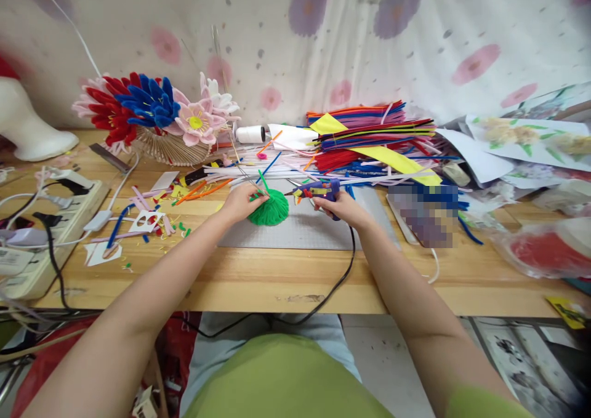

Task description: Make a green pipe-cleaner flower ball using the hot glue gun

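A round green lotus-leaf shape made of pipe cleaners point(272, 210) is pinched at its upper left edge by my left hand point(244, 202). A short green stem sticks up from its top. My right hand point(342, 209) is wrapped round a blue and yellow glue gun point(318, 190), whose nozzle points left at the green piece, a small gap away. From the gun a black cord point(348, 267) runs down over the table's front edge. Beneath both hands lies a grey cutting mat point(300, 238).
Bundles of coloured pipe cleaners point(373, 136) lie at the back. A fan-shaped holder point(170, 149) with fuzzy flowers point(152, 101) stands at the back left. Scraps and a power strip point(78, 221) are on the left. A phone-like slab point(404, 218), partly pixelated, and plastic bags point(549, 249) lie right.
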Tool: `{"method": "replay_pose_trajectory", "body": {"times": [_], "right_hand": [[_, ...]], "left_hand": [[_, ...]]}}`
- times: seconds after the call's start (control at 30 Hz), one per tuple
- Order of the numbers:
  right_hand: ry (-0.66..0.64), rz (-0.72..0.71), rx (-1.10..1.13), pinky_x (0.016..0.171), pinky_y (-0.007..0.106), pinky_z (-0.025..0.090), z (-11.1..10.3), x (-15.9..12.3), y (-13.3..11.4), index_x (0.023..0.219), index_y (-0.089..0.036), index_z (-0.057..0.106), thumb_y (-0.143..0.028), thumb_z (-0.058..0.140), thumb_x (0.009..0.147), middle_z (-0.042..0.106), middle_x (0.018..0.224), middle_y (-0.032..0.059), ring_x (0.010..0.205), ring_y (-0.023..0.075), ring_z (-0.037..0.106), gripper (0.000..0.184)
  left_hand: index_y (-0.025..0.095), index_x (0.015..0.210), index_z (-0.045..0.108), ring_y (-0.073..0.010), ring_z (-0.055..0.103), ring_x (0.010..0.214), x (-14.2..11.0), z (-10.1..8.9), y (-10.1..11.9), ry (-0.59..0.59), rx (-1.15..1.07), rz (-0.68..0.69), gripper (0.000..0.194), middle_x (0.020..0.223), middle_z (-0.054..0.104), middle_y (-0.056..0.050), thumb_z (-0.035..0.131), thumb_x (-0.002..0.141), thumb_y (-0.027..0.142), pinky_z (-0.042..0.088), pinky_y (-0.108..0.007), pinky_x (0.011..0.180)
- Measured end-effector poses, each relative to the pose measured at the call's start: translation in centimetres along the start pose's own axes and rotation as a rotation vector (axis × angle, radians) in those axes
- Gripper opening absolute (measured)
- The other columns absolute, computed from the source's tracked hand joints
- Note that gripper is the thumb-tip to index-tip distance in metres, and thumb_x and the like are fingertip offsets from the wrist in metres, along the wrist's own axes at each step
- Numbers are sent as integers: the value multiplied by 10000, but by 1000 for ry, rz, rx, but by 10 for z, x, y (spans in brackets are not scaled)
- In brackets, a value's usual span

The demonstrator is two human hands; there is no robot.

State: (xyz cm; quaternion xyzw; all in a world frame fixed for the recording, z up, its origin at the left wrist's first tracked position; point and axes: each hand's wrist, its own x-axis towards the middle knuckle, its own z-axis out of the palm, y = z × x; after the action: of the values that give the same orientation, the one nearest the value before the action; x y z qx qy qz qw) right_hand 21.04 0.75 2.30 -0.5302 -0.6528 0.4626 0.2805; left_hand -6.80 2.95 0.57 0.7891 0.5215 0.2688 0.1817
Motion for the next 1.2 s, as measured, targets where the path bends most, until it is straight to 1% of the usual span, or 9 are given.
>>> {"method": "replay_pose_trajectory", "body": {"times": [0.13, 0.27, 0.47, 0.6, 0.73, 0.9, 1.0, 1.1, 1.2], "right_hand": [[-38, -8, -19, 419, 215, 281, 12, 7, 1, 672, -138, 593, -601, 574, 691, 449, 486, -30, 429, 60, 368, 464], [1, 34, -74, 423, 225, 284, 22, 11, 3, 652, -147, 585, -630, 555, 683, 454, 478, -26, 425, 70, 382, 485], [30, 4, -43, 460, 232, 294, 20, 10, 7, 627, -153, 575, -592, 569, 686, 476, 521, -20, 473, 75, 394, 443], [20, 2, -18, 453, 229, 288, 18, 9, 5, 614, -154, 558, -569, 571, 701, 457, 508, -27, 464, 70, 387, 424], [-46, 32, -20, 420, 222, 296, 21, 9, 3, 615, -160, 551, -557, 582, 701, 473, 501, -27, 434, 68, 395, 407], [-61, 35, 6, 400, 209, 310, 24, 10, 4, 743, -168, 590, -528, 610, 695, 538, 565, -18, 442, 68, 415, 363], [-64, 21, 13, 406, 209, 315, 24, 11, 5, 786, -174, 596, -525, 611, 698, 549, 590, -16, 446, 66, 411, 363], [-75, 30, -5, 417, 219, 329, 24, 12, 7, 772, -170, 592, -541, 607, 695, 547, 589, -12, 457, 76, 424, 379], [-75, 31, -8, 423, 227, 331, 25, 13, 8, 765, -168, 585, -556, 605, 687, 541, 588, -12, 462, 82, 428, 397]], "left_hand": [[175, 790, 687, -197, 620, 827, 0, 1, -4, 10, -29, 16, 237, 857, 690, -59, 563, 752, 374, 469, -326, 748], [178, 759, 684, -188, 629, 822, -2, 4, -3, 54, -31, 49, 186, 857, 695, -48, 561, 740, 317, 473, -314, 753], [174, 737, 682, -174, 634, 791, -4, 4, 2, 115, -33, 63, 162, 824, 700, -40, 560, 719, 279, 477, -293, 736], [174, 756, 699, -175, 643, 774, -4, 1, 3, 87, -47, 65, 179, 806, 710, -36, 564, 716, 285, 481, -294, 729], [187, 755, 721, -181, 652, 745, -4, -1, 2, 39, -26, 14, 191, 792, 721, -31, 577, 705, 303, 487, -294, 693], [196, 763, 734, -198, 653, 728, -3, -2, 2, 17, 24, -42, 200, 781, 725, -31, 596, 687, 319, 490, -315, 679], [193, 766, 732, -197, 654, 743, -3, -3, 3, 19, 13, -22, 197, 788, 724, -29, 595, 683, 307, 489, -310, 679], [187, 762, 724, -189, 656, 774, -3, -3, 4, 24, -14, 17, 188, 817, 723, -29, 582, 688, 284, 488, -306, 717], [188, 765, 720, -187, 654, 785, -3, -4, 5, 11, -22, 25, 188, 820, 719, -27, 571, 696, 279, 490, -310, 746]]}}
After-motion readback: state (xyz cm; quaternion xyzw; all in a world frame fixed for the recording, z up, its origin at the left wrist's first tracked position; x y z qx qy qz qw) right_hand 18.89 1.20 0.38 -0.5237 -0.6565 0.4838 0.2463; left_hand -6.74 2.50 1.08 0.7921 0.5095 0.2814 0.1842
